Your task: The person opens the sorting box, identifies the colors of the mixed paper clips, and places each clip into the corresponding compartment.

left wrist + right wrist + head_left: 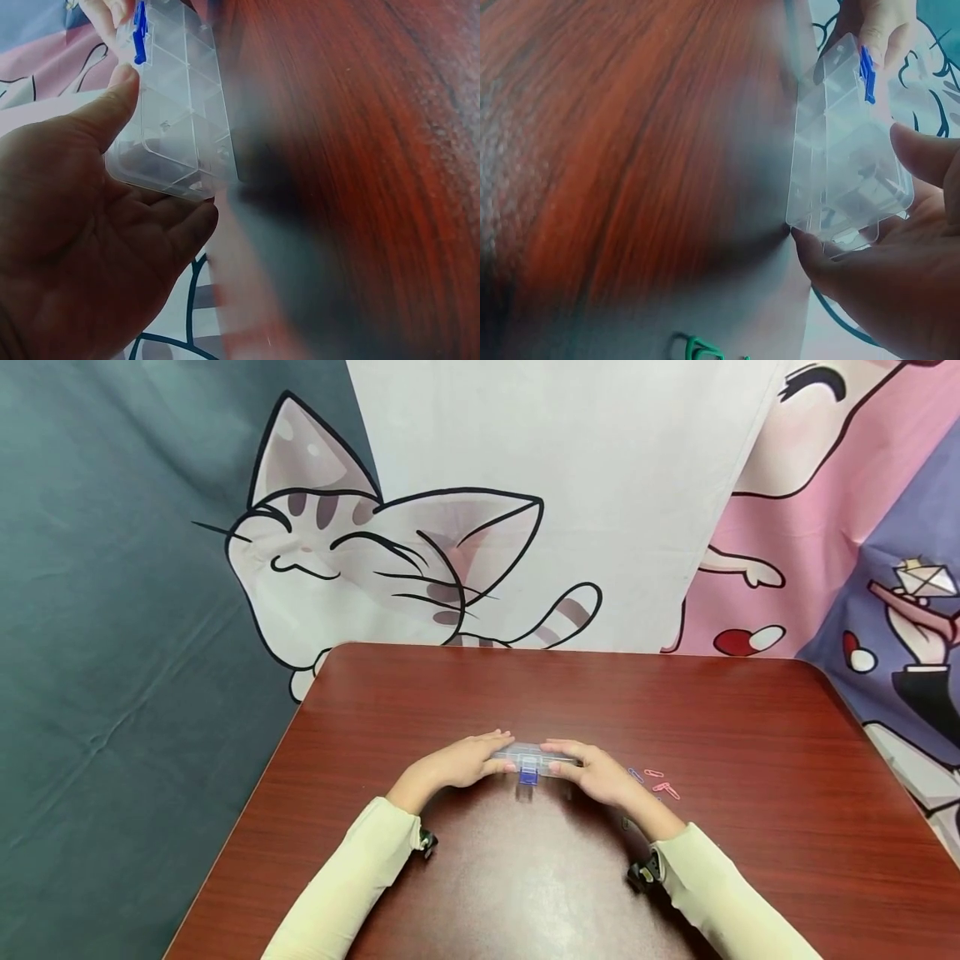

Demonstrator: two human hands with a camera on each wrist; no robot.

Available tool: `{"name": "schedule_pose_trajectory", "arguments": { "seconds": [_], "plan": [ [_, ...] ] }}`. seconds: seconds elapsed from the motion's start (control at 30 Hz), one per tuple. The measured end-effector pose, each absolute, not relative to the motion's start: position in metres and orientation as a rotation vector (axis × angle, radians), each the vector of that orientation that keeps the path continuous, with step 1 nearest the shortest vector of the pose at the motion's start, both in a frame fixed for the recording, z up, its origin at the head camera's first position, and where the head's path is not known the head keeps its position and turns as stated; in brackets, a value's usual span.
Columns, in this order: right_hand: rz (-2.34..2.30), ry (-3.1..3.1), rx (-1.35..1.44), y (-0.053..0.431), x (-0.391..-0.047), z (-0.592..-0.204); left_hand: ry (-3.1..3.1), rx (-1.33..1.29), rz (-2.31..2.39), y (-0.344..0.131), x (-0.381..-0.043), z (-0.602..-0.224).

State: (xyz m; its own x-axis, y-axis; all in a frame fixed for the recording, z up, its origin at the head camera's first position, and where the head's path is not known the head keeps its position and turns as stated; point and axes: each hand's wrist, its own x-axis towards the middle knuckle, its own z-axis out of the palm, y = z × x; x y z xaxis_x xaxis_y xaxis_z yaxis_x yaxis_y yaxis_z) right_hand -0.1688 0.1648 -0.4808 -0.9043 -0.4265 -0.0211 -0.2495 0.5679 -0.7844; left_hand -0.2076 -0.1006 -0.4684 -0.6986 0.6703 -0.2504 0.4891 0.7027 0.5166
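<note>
A clear plastic compartment box point(529, 750) with a blue latch point(528, 776) sits at the middle of the table, between both hands. My left hand point(467, 763) grips its left end, thumb on the near side and fingers round the far side. At the other end, my right hand point(597, 774) holds the box the same way. The left wrist view shows the divided compartments point(176, 112) through the clear plastic. In the right wrist view the thumb and fingers frame the box's corner, and the blue latch point(867, 75) stands out from its side.
Pink paper clips point(666, 790) and a blue paper clip point(636, 774) lie just right of my right hand. A green paper clip point(703, 349) shows low in the right wrist view. The brown table point(390, 693) ends at a cartoon-printed curtain point(645, 527).
</note>
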Motion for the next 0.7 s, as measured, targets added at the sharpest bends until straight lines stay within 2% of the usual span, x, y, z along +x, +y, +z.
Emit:
{"name": "schedule_pose_trajectory", "arguments": {
  "seconds": [0.7],
  "plan": [
    [-1.332,2.574,-0.458,0.162,-0.1687,-0.4764,2.557,0.82,0.71,-0.1001,-0.2021,-0.4746]
  ]
}}
